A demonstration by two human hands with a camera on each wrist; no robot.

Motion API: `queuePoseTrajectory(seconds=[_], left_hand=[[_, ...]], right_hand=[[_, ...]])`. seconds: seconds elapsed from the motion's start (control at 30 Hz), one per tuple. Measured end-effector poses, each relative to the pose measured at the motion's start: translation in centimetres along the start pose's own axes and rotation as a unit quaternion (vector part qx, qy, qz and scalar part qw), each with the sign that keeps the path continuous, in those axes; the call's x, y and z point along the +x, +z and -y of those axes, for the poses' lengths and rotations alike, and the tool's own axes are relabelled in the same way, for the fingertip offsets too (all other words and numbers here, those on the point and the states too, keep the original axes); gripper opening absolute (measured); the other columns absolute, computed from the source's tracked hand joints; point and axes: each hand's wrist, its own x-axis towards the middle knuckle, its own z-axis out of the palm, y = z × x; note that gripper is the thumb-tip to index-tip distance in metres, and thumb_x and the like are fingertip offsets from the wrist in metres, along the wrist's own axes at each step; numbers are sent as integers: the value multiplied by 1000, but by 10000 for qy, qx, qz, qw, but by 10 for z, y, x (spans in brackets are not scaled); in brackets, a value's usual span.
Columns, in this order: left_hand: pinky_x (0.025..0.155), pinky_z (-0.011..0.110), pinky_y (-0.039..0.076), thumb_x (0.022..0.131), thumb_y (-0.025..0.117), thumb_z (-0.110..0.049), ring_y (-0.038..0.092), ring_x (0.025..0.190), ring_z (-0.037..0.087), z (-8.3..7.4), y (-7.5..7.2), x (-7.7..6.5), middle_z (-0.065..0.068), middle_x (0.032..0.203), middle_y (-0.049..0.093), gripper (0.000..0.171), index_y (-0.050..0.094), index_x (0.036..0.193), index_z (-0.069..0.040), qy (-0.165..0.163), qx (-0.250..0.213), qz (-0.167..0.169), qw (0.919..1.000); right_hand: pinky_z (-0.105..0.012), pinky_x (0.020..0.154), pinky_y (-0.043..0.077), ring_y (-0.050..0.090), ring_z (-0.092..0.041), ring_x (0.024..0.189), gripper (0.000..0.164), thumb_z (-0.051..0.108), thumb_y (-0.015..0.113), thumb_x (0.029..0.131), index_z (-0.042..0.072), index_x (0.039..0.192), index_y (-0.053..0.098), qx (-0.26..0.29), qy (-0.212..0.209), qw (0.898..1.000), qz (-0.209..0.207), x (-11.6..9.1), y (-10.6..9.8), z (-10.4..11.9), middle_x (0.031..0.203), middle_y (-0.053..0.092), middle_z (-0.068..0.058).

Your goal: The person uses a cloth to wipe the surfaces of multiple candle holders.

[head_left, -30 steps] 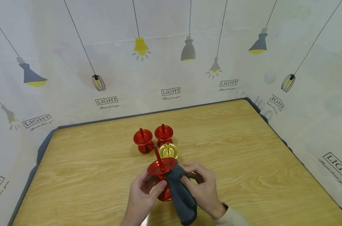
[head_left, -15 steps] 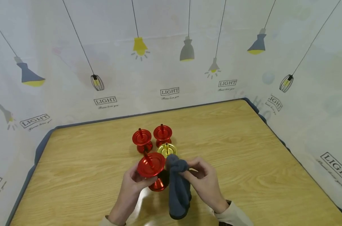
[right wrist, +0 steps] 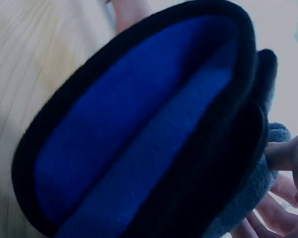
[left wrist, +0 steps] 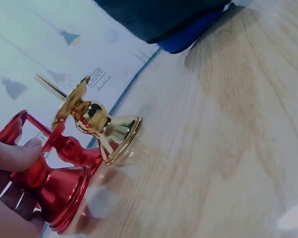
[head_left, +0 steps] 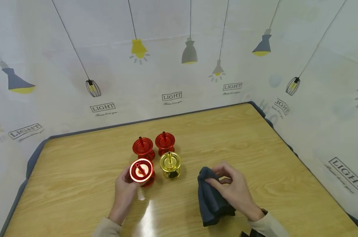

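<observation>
My left hand (head_left: 125, 190) grips a shiny red candle holder (head_left: 141, 170) around its stem, with the thumb across it in the left wrist view. Its flared base (left wrist: 65, 191) is at or just over the tabletop; whether it touches is unclear. Right of it stands a gold candle holder (head_left: 170, 162), upright. Two more red candle holders, one on the left (head_left: 142, 147) and one on the right (head_left: 165, 141), stand behind. My right hand (head_left: 235, 192) pinches the top of a dark blue-grey cloth (head_left: 210, 199), which hangs down. Its bright blue inner side (right wrist: 124, 134) shows in the right wrist view.
The wooden table (head_left: 285, 184) has a dark edge along the back and sides. Behind it hangs a pale backdrop (head_left: 155, 75) printed with lamps. A dark band sits on the right wrist.
My left hand has carried the red candle holder left and away from the cloth, turning it more upright and lowering it beside the others. My right hand has drawn the cloth to the right.
</observation>
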Motion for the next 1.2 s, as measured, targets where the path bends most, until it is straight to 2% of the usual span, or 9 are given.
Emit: queuePoseTrajectory(seconds=[0.17,0.4,0.6,0.8,0.9,0.97,1.03,1.13,1.2], left_hand=[[83,9,48,77,62,19,58,92,-5,7,-3,2,19,125,65,59,58,134,6,-166,114,-111,9997],[86,10,47,74,70,18,59,94,-8,14,-1,-3,18,120,67,56,61,128,7,-5,142,-162,9998],[88,9,46,74,78,13,58,97,-8,17,0,-7,19,122,67,53,63,124,3,61,237,-211,9995],[87,10,47,73,79,12,58,95,-7,19,0,-7,24,124,66,56,61,126,6,120,273,-213,9993],[92,9,45,73,80,12,57,100,-6,18,-1,-9,23,129,63,63,55,131,6,-4,205,-171,9996],[101,13,44,75,79,12,58,109,0,16,-4,-12,23,136,59,70,48,137,6,-128,94,-92,9998],[114,23,39,78,78,11,56,124,12,12,-9,-16,24,144,52,77,39,144,6,-183,-44,-6,9998],[124,42,26,82,76,9,42,142,33,4,-17,-24,27,151,44,82,28,149,8,-98,-105,89,9999],[125,50,22,86,77,3,34,147,41,-1,-21,-30,29,153,40,81,27,149,9,32,178,178,9997]], right_hand=[[-23,62,57,65,-4,78,27,13,85,82,22,102,68,-1141,-219,9925,373,3,-1,-4,95,70,6],[-19,62,49,55,3,69,25,21,87,81,22,94,66,-2435,-312,9620,1198,12,11,-10,86,67,11],[-18,58,43,49,3,65,26,24,88,79,21,90,65,-2923,-287,9483,1204,17,23,-11,81,64,11],[-20,59,45,54,-2,67,29,24,90,77,19,90,65,-3237,-333,9381,1185,18,32,-18,80,63,9],[-22,60,47,57,-6,70,30,26,89,78,17,93,64,-3371,-418,9322,1253,17,37,-22,83,63,6],[-24,60,48,59,-9,73,33,27,89,79,15,97,63,-3493,-501,9265,1305,16,38,-24,86,63,3],[-26,59,48,59,-14,76,37,29,88,80,12,102,63,-3630,-595,9195,1384,14,39,-25,91,62,-1],[-31,62,49,57,-22,83,46,33,85,83,6,111,61,-3886,-724,9052,1563,12,40,-26,99,59,-9],[-35,65,49,55,-26,86,50,37,82,86,2,115,61,-4032,-769,8963,1682,11,41,-26,103,57,-13]])
